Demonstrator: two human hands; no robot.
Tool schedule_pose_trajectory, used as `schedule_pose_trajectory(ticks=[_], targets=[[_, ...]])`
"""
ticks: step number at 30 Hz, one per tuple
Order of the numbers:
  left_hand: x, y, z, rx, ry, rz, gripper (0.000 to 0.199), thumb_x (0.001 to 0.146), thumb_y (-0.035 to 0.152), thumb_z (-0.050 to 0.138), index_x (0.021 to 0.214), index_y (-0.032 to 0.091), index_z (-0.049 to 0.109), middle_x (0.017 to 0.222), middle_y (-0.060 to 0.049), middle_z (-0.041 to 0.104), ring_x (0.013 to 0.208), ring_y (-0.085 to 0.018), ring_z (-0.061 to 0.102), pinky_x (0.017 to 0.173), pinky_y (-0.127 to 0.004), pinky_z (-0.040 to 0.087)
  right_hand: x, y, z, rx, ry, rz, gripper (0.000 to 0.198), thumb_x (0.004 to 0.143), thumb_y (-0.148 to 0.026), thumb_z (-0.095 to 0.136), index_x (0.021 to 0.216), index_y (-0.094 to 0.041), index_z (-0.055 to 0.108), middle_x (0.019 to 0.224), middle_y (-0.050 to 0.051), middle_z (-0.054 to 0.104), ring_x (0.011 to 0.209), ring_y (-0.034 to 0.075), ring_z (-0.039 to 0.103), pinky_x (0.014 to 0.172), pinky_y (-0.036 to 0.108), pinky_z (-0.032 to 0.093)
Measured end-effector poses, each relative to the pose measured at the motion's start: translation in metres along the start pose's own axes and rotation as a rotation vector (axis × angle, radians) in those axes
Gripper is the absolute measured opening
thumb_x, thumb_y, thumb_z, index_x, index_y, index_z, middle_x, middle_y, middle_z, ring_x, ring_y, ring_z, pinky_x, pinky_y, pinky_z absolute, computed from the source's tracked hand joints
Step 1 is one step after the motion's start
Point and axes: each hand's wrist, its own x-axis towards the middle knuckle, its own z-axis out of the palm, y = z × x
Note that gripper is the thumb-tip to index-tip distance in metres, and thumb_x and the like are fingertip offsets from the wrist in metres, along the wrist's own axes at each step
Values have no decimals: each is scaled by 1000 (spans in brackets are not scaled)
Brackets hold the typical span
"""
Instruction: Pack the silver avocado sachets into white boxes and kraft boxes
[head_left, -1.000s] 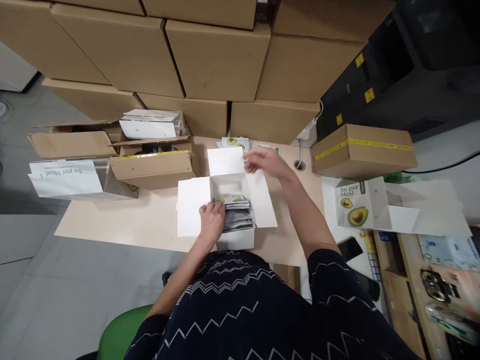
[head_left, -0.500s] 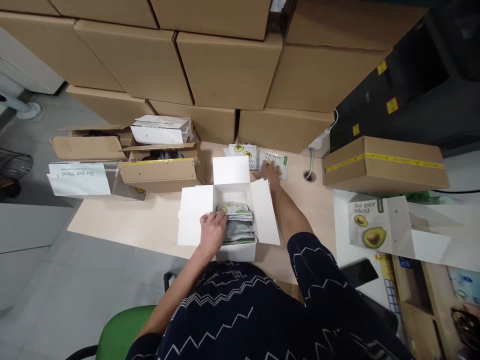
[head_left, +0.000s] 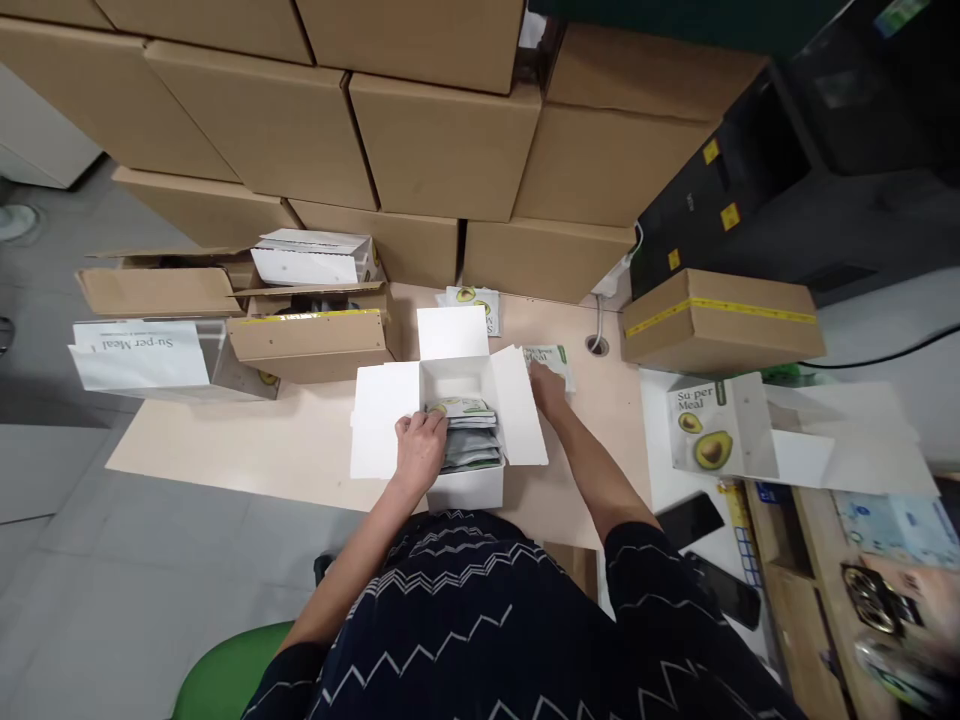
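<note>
In front of me stands an open white carton (head_left: 465, 488), flaps spread, with a row of flat avocado-print packets (head_left: 471, 440) inside. My left hand (head_left: 420, 447) is curled over the carton's left wall, its fingertips at the packets. Beyond the right flap, my right hand (head_left: 547, 390) has its fingers closed at the near edge of a loose packet (head_left: 556, 362); the flap partly covers both. Behind the carton lies a small pile of similar packets (head_left: 487, 305).
Brown cartons (head_left: 442, 140) are stacked along the back. Opened brown boxes (head_left: 311, 345) and a white box (head_left: 142, 355) stand at left. At right are a taped brown box (head_left: 720, 320), an avocado-print box (head_left: 705, 430), phones (head_left: 690, 520) and a cable hole (head_left: 597, 346).
My right hand has drawn the loose packet toward me, away from the pile. The left hand keeps its place at the carton. The view has shifted a little to the right.
</note>
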Motion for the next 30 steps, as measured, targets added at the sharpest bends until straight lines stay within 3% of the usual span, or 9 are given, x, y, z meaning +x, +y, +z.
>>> schedule_pose_trajectory(ticks=[4, 6, 8, 11, 14, 17, 22, 25, 30], targets=[[0, -1, 1, 3, -2, 21, 33, 90, 6, 45, 107, 22, 69, 126, -10, 68, 102, -28, 55, 86, -47, 34, -43, 18, 11, 58, 163, 310, 29, 100, -24, 37, 119, -16, 58, 96, 19, 70, 77, 23, 63, 64, 31, 43], [0, -1, 2, 2, -1, 31, 32, 90, 7, 44, 105, 23, 68, 125, -10, 69, 102, -28, 54, 87, -48, 33, -64, 28, -2, 144, 279, 392, 26, 97, -26, 42, 113, -18, 59, 90, 14, 70, 75, 24, 63, 65, 31, 46], [0, -2, 3, -2, -2, 36, 32, 90, 7, 44, 104, 22, 68, 122, -10, 69, 102, -29, 54, 87, -48, 32, -87, 34, -28, 301, 514, 442, 22, 93, -30, 46, 106, -18, 60, 86, 10, 68, 75, 24, 63, 67, 33, 48], [1, -3, 4, -19, -5, 39, 33, 88, 6, 45, 104, 23, 69, 119, -11, 70, 103, -30, 53, 88, -49, 32, -124, 26, -76, 573, 967, 339, 25, 88, -35, 52, 107, -20, 58, 90, 7, 66, 81, 22, 64, 73, 35, 52], [1, -3, 4, -38, -3, 34, 37, 85, 5, 45, 105, 24, 70, 116, -11, 70, 103, -30, 53, 88, -50, 31, -152, 0, -115, 746, 1129, 59, 40, 85, -35, 58, 123, -25, 56, 106, 8, 67, 92, 22, 65, 80, 36, 53], [1, -2, 5, -42, 4, 37, 37, 85, 5, 45, 104, 24, 71, 114, -12, 71, 102, -31, 53, 88, -50, 31, -157, -34, -133, 728, 957, -157, 38, 87, -31, 57, 124, -25, 62, 113, 6, 69, 100, 23, 66, 86, 38, 53], [1, -2, 5, -34, 22, 50, 36, 87, 5, 44, 102, 22, 71, 114, -12, 71, 101, -30, 54, 86, -49, 32, -128, -88, -133, 519, 531, -334, 36, 90, -17, 46, 116, -22, 71, 118, 5, 71, 109, 23, 65, 95, 34, 49], [1, -2, 4, -37, 29, 52, 34, 86, 5, 46, 101, 22, 71, 113, -13, 71, 101, -30, 54, 84, -49, 32, -105, -106, -126, 348, 307, -333, 42, 88, -12, 45, 121, -21, 70, 127, 6, 69, 116, 26, 62, 98, 33, 47], [0, 0, 1, -14, 10, 57, 36, 86, 4, 44, 101, 21, 71, 112, -14, 71, 100, -30, 55, 84, -49, 33, -71, -109, -113, 169, 30, -225, 45, 87, -12, 46, 127, -20, 66, 126, 8, 70, 114, 29, 62, 87, 31, 48]])
